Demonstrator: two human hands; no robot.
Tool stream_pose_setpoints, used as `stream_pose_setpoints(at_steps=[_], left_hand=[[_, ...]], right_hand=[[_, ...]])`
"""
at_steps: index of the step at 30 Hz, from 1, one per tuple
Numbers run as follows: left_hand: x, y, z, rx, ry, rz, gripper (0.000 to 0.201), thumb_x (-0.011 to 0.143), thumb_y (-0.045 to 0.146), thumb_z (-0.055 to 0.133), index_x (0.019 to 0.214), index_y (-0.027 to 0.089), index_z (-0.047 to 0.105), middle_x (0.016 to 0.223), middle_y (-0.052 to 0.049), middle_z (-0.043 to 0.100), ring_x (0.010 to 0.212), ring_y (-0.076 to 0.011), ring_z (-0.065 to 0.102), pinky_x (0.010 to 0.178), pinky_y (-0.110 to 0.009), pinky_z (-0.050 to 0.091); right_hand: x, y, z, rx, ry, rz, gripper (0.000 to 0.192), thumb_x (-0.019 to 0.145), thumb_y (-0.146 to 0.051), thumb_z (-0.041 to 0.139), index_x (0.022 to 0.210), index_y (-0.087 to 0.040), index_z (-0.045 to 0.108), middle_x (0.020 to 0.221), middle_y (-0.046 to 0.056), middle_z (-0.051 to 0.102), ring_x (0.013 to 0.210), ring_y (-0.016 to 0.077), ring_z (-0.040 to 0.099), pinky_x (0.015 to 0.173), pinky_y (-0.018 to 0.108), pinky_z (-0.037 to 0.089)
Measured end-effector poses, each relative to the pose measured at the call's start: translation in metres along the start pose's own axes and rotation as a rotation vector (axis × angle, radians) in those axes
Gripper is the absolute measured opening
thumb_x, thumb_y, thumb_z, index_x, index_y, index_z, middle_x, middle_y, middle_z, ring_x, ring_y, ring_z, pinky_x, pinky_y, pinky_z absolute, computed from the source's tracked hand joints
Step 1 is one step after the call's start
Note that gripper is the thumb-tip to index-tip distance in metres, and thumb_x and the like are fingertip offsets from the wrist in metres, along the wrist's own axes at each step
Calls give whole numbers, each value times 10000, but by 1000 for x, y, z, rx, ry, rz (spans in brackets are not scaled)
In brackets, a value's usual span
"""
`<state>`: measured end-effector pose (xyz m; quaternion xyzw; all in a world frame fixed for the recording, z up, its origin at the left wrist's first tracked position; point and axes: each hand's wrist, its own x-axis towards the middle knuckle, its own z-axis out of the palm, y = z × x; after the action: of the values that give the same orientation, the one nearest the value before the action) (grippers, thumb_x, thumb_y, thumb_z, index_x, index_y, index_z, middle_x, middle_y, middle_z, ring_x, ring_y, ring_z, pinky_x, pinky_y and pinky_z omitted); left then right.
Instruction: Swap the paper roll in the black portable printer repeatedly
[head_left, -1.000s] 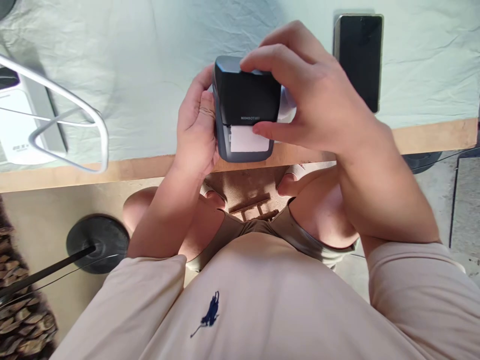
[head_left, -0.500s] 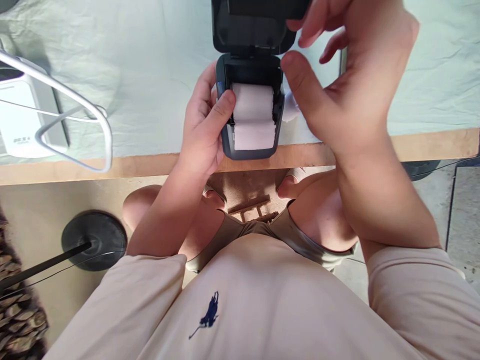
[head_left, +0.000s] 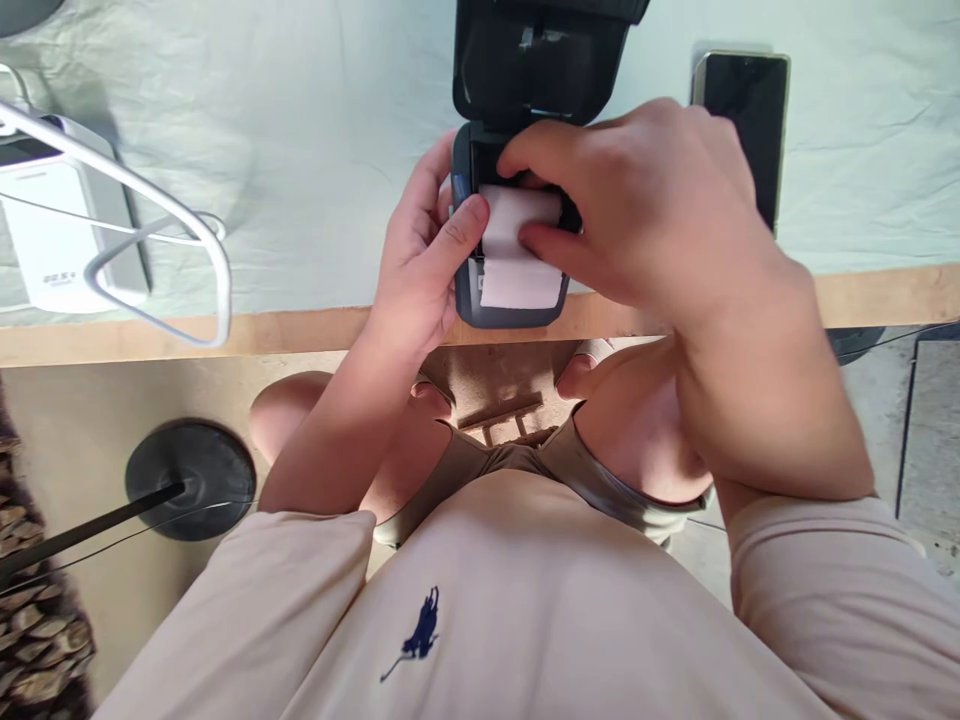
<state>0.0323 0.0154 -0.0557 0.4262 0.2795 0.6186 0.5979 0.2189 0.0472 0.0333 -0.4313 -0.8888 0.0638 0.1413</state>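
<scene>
Left hand [head_left: 424, 265] wraps the near left side of the label printer [head_left: 510, 240], thumb laid over the edge of the paper bay, gripping the body firmly. Right hand [head_left: 645, 215] reaches in from the right, thumb and forefinger closed in a pinch on the white paper roll [head_left: 517, 215] seated in the bay; the remaining fingers curl over the top and hide the roll's far end.

The printer sits at the near edge of the counter [head_left: 300, 325], on a pale green cloth [head_left: 322, 150]. Its lid [head_left: 540, 60] stands fully open, hinged away from the person. A strip of paper lies over the front lip of the bay.

Judgement: the step in hand appears to be handling the roll in its bay, either seating or lifting it; the pictures do not settle which. The next move would call for a steady hold by the left hand and a straight, level motion of the roll so the paper does not skew or snag on the bay walls.

Nearby: a dark phone [head_left: 742, 120] lies just right of the printer; a white box [head_left: 52, 240] under a white wire frame [head_left: 150, 230] sits well apart, far left.
</scene>
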Motion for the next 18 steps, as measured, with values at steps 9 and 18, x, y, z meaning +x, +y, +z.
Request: stream_pose_setpoints(at_steps=[9, 18], left_hand=[[-7, 0, 8, 25, 6, -9, 383, 916, 509, 778, 1263, 366, 700, 1113, -17, 747, 1076, -291, 673, 872, -403, 547], [-3, 5, 6, 42, 44, -49, 495, 858, 560, 830, 1255, 292, 704, 1100, -50, 746, 1195, -343, 648, 903, -382, 526]], right_hand=[[-11, -4, -23, 330, 162, 28, 431, 754, -102, 596, 1125, -270, 737, 874, -23, 773, 649, 175, 630, 717, 351, 506], [-7, -10, -16, 140, -105, 115, 259, 852, -230, 570, 1074, -329, 658, 905, 5, 759, 721, 254, 642, 624, 400, 386]])
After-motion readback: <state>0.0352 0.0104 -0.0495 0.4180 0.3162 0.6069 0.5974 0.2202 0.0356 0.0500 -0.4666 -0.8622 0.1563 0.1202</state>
